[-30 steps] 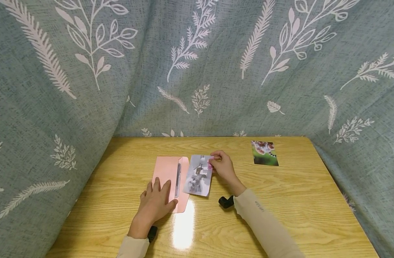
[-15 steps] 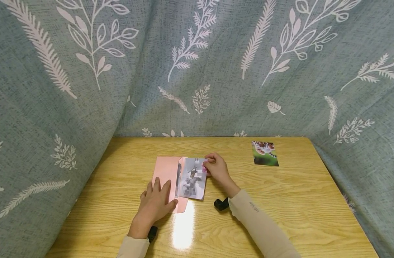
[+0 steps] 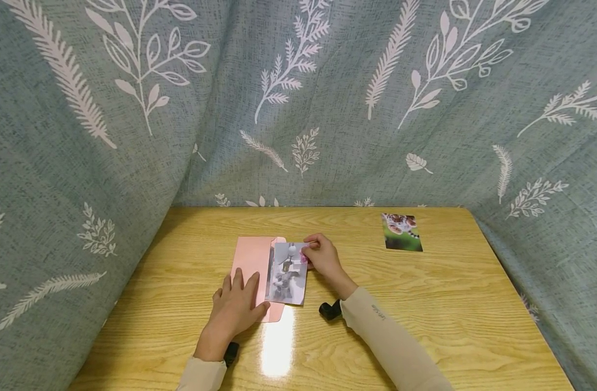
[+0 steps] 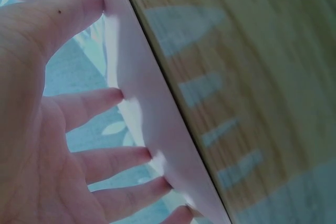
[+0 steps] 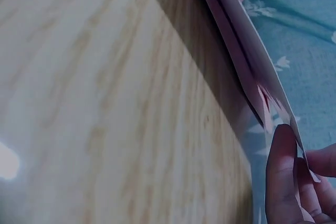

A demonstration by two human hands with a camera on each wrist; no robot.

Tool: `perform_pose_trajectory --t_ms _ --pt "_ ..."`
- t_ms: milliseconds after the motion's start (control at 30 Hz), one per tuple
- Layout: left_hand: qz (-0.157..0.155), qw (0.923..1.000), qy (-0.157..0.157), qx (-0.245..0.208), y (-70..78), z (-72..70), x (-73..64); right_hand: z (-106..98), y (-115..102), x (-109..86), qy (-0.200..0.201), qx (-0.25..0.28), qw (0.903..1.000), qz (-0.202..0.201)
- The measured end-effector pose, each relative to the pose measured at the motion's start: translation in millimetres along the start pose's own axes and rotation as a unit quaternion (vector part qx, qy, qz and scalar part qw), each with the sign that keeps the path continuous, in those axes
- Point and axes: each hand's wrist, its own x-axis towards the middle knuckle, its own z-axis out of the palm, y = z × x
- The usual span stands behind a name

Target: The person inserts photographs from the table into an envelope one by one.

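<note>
- At the right-hand mouth of the pink envelope (image 3: 249, 254), the grey-toned photo print (image 3: 287, 279) lies with its left edge over the flap (image 3: 277, 313); we cannot tell whether that edge has slipped inside.
- Our right hand (image 3: 325, 260) is the nearer one: thumb and fingers pinch the print by its far right corner, so the print lies to that hand's left, between our two hands.
- Both long axes run roughly away from us, print and envelope almost parallel, the print leaning slightly. We judge that any leftward slide hangs on this match between the print's long left edge and the long mouth.
- Our left hand (image 3: 237, 307) rests on the envelope's near part with fingers straight and spread apart, its thumb tip just beside the print's near left corner; we take it to be steadying the paper.
- From the right wrist, we see the pinched end of the print raised off the surface (image 5: 115, 87).
- Well off to the right, near the far edge, a tiger photo (image 3: 401, 233) lies flat, apart from both hands.
</note>
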Motion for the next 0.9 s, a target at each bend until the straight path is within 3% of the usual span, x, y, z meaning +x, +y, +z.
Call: perform_pose_trajectory --t_ms 567,900 --pt "0.0 1.0 -0.001 -0.001 -0.6 0.3 2.0 15 -3 3.2 -0.005 -0.003 0.9999 0.014" --pt "0.0 1.0 0.001 0.0 0.8 0.1 0.8 25 -3 4.5 -0.004 0.012 0.9999 0.003"
